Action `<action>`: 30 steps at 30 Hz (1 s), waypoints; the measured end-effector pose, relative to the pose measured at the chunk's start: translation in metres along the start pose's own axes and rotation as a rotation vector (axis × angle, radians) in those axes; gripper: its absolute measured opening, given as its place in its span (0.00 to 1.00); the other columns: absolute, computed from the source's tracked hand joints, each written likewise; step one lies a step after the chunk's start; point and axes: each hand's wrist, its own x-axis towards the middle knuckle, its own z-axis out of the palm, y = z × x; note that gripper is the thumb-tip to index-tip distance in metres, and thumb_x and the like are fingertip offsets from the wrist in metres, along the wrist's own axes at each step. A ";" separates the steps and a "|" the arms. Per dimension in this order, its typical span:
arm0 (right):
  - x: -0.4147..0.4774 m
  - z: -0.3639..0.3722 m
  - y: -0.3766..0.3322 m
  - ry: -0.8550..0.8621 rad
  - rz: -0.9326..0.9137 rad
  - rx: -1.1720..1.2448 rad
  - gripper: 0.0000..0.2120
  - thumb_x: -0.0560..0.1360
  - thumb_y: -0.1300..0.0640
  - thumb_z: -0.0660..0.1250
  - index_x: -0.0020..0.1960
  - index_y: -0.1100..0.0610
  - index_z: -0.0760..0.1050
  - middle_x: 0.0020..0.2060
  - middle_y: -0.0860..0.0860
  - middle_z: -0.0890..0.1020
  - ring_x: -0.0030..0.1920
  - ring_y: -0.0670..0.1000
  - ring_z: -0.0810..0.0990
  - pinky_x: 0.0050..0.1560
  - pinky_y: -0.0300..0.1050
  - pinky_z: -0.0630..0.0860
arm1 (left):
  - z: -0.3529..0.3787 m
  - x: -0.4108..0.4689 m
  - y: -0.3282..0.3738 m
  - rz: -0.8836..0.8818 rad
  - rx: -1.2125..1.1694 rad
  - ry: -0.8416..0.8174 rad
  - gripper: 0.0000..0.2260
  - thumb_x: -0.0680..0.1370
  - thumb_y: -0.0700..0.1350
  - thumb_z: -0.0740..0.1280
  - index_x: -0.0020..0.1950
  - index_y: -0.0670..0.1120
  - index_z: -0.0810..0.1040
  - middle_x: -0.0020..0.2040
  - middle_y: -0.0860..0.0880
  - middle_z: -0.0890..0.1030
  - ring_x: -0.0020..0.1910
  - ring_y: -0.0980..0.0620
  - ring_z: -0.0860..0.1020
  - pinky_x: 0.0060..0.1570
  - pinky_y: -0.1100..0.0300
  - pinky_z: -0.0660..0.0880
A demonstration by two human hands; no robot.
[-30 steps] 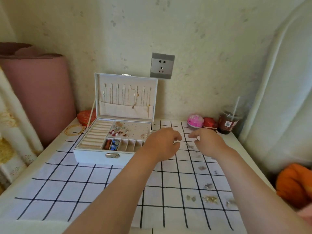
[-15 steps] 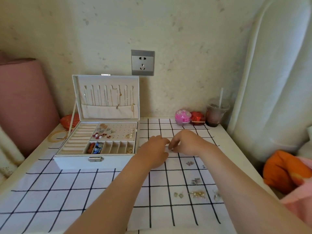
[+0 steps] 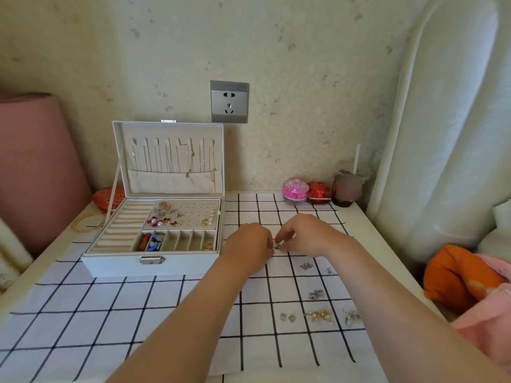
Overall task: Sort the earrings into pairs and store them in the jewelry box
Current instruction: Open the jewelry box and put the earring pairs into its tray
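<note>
Silver earring: a tiny metal piece [image 3: 277, 247] sat between the two hands, just above the checked cloth [image 3: 166, 299] and right of the jewelry box [image 3: 124, 262].
Right hand: its [image 3: 307, 236] bent fingertips pinched the earring.
Left hand: its [image 3: 249, 244] fingers curled in toward the same piece, but the back of the hand hid the tips, so I cannot tell whether it gripped.
Loose earrings: several small clusters [image 3: 320, 317] lay on the cloth near the right forearm, well apart from the box.
Stud panel: the perforated insert [image 3: 193, 210] already held some earrings along its left and right sides.
Handling: each earring was probably almost weightless, stiff and smooth, so likely to slip or flick away under a hard squeeze. Thin posts and hooks looked easy to bend.
Where to hold: judged best by the decorative front, between thumb and forefinger tips, leaving the post free for a hole.
Risk: a dropped piece could bounce off the worktop [image 3: 367, 236] edge, and dangling ones might tangle.
</note>
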 end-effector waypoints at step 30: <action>0.011 0.014 -0.146 0.175 -0.286 0.488 0.07 0.74 0.55 0.74 0.40 0.43 0.84 0.38 0.38 0.85 0.41 0.33 0.80 0.44 0.30 0.72 | -0.135 -0.063 -0.109 -0.123 -0.359 0.155 0.01 0.77 0.49 0.70 0.46 0.54 0.82 0.41 0.56 0.82 0.41 0.58 0.79 0.41 0.63 0.75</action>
